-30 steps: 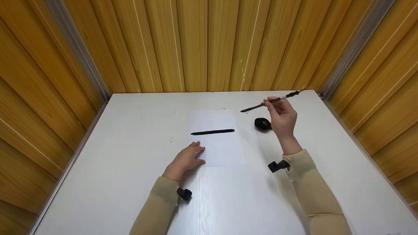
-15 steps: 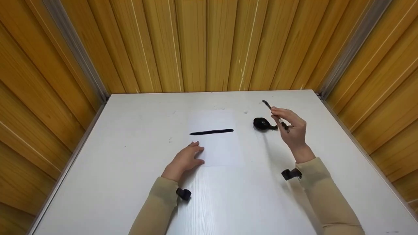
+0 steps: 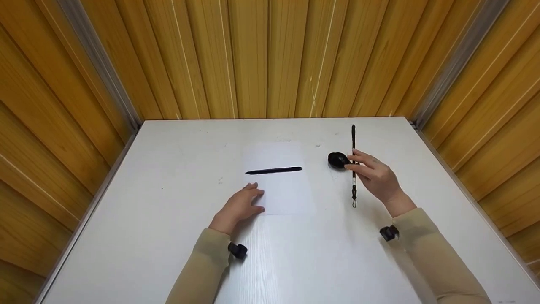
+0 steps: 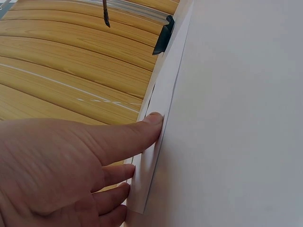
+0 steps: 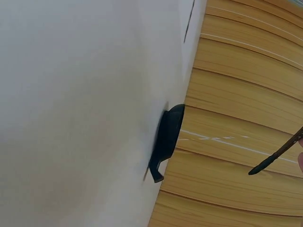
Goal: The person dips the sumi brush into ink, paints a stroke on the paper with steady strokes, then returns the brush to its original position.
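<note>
My right hand [image 3: 377, 177] pinches a calligraphy brush [image 3: 353, 137] around the middle of its handle. In the head view the dark tip points to the back and the cord loop to the front. The right wrist view shows the brush [image 5: 277, 156] raised off the table, with only bits of fingers at the edge. Just left of these fingers is a black spoon-shaped ink dish [image 3: 337, 160], its handle partly hidden. My left hand [image 3: 238, 207] rests at the left edge of a white paper sheet [image 3: 282, 194], thumb and fingers spread. A thick black stroke [image 3: 274, 170] crosses the paper.
The white table [image 3: 168, 232] carries faint dark marks [image 3: 318, 145] behind the dish. Wood-patterned panels [image 3: 270, 59] close off the back and both sides. Small black cameras [image 3: 238, 251] sit on both sleeves.
The right hand has moved right and toward the front, turning the brush from pointing left to pointing at the back. The left hand, paper and ink dish stay in place.
</note>
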{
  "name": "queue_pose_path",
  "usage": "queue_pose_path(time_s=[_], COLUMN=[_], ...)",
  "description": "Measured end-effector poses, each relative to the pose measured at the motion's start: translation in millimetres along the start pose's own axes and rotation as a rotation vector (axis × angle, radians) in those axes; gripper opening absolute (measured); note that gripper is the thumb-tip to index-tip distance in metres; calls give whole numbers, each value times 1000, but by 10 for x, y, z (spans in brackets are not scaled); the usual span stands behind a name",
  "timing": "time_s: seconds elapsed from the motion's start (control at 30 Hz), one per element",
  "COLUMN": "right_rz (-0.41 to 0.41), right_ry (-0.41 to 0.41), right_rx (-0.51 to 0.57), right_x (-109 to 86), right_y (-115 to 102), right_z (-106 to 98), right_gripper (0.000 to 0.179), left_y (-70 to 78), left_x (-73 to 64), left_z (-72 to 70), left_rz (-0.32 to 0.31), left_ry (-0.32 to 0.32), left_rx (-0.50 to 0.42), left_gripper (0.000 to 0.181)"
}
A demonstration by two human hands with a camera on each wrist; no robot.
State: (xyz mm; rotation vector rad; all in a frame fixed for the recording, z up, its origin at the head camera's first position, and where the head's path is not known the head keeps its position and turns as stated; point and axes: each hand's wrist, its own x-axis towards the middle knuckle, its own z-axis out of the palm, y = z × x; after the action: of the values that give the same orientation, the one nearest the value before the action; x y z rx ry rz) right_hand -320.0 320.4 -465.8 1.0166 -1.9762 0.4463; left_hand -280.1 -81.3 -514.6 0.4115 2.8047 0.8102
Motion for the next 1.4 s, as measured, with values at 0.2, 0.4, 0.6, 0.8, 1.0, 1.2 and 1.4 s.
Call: queue_pose_path(time_s=[0.2, 0.4, 0.6, 0.8, 1.0, 1.2, 1.4], right_rz=[-96, -172, -226, -224, -197, -188, -173], right_ry=[-95, -157, -211, -309, -398, -433, -455], right_rx=[-78, -85, -95, -88, -108, -80, -72], right_x=[-137, -267, -375, -463, -497, -510, -531], right_y=[109, 237, 323, 316, 296, 310, 311], right_z=[-20, -32, -13, 22, 36, 52, 55], right_gripper=[42, 46, 44, 41, 35, 33, 32], left_y=[-3, -8, -16, -1, 5, 5, 4], left_x=[3, -10, -16, -12, -14, -14, -30], left_z=[5, -9, -28, -12, -6, -1, -3], left_rz=[22, 16, 23, 10, 3, 3, 14], left_ry=[4, -1, -1, 6, 9, 10, 13], left_rx=[-5, -20, -15, -32, -46, -38, -32], left_gripper=[56, 57, 57, 56, 56, 56, 56])
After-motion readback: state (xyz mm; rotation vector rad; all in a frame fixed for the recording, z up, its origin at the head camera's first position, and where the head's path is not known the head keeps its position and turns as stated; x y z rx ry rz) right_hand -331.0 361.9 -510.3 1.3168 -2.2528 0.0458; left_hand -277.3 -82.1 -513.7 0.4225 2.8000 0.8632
